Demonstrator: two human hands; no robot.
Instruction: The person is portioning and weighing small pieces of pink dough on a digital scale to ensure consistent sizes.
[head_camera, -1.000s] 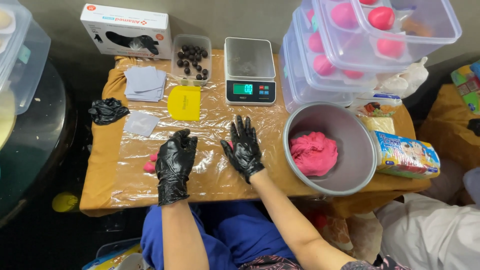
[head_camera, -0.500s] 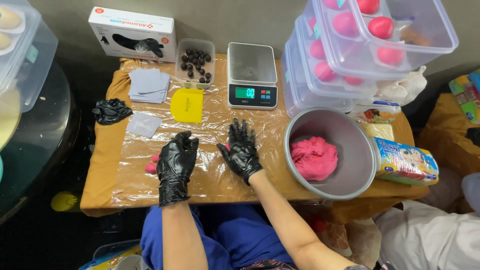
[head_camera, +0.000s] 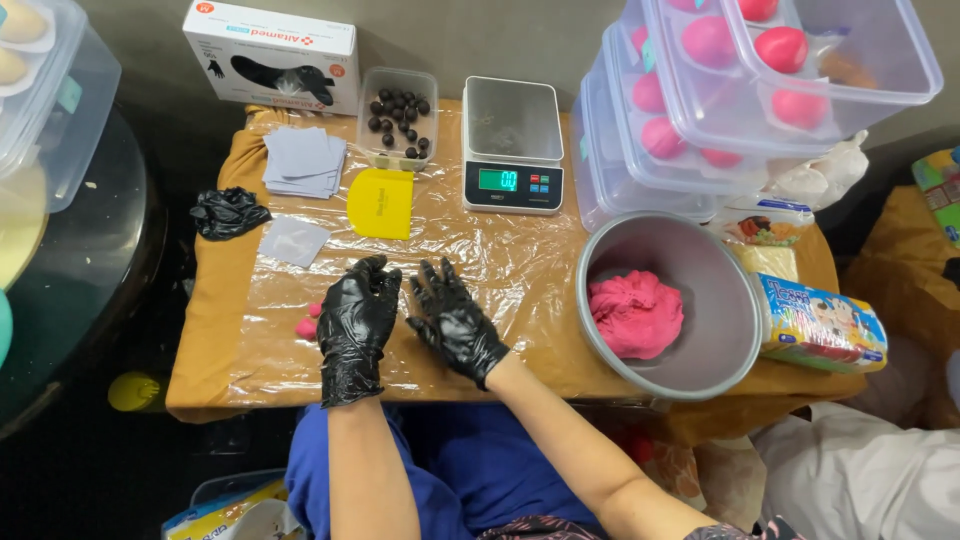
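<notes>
A person sits at a small tabletop (head_camera: 230, 330) covered in clear plastic wrap, seen from above. Both hands wear black gloves and rest on the wrap, close together, in front of the digital scale (head_camera: 512, 147). The left hand (head_camera: 357, 325) lies with fingers curled loosely downward, its grip released and holding nothing. The right hand (head_camera: 452, 318) has its fingers spread, grip also released, just beside the left without touching it. A small pink dough piece (head_camera: 307, 326) lies on the wrap just left of the left hand, well to the front-left of the scale. To the right of the scale, nearer the person, stands a metal bowl (head_camera: 720, 300) with a large lump of pink dough (head_camera: 634, 313) in it. Left of the scale lies a yellow scraper (head_camera: 381, 203), and behind that a clear tub of dark balls (head_camera: 398, 118). Farther left of the scale lie grey paper squares (head_camera: 304, 160) and a crumpled black glove (head_camera: 228, 212).
</notes>
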